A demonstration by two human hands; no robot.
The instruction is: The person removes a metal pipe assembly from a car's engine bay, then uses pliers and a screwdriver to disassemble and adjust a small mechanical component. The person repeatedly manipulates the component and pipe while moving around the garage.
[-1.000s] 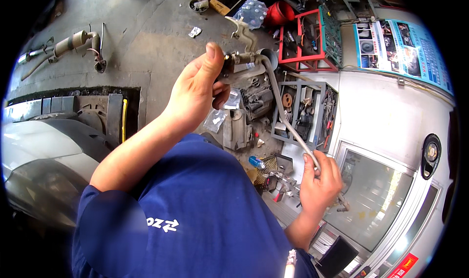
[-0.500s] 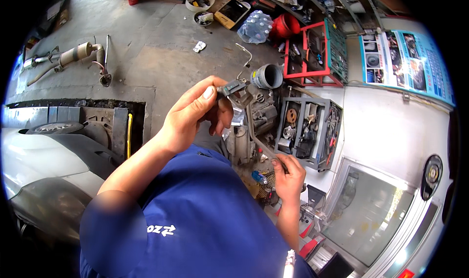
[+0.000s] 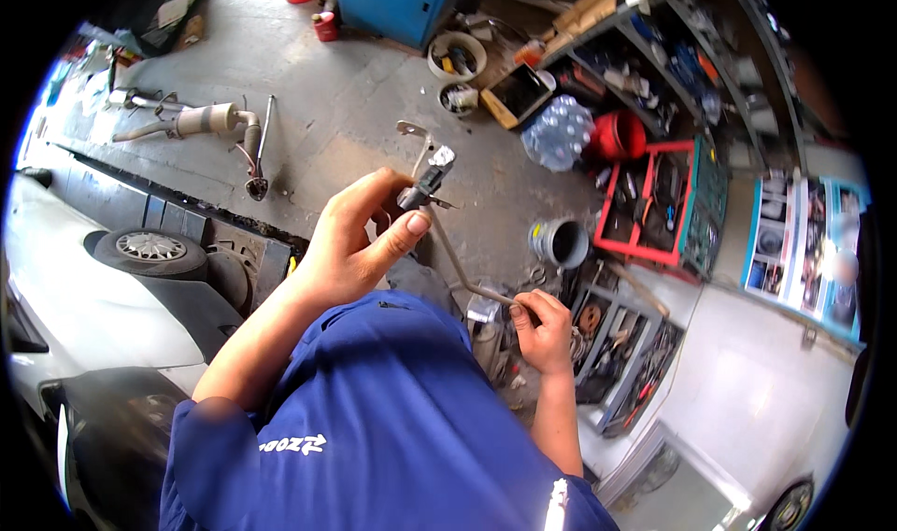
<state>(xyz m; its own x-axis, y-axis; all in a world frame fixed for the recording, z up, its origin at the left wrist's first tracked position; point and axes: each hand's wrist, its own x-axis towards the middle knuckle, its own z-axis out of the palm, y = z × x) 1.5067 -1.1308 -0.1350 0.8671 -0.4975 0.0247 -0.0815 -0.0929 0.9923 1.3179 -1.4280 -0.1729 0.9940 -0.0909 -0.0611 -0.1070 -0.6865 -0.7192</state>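
Note:
A thin bent metal pipe (image 3: pixel 448 258) runs between my two hands in front of my blue shirt. My left hand (image 3: pixel 360 237) pinches a small dark plastic connector-like piece (image 3: pixel 427 185) between thumb and fingers, at the pipe's far end. Beyond these fingers sticks out a flat metal bracket (image 3: pixel 411 129) with a hole. Whether the dark piece is fixed to the pipe, I cannot tell. My right hand (image 3: pixel 545 330) has its fingers closed on the pipe's near right end, past the bend.
A silver car (image 3: pixel 112 288) stands at the left beside a floor pit. An exhaust muffler (image 3: pixel 207 118) lies on the concrete. Toward the right are a grey bucket (image 3: pixel 561 243), a red tool cart (image 3: pixel 645 199), a pack of water bottles (image 3: pixel 558 134) and crowded shelves (image 3: pixel 645 41).
My view has turned, so the room's things sit further right and lower. The pipe has tilted, its bracket end swinging left. Both hands keep their hold.

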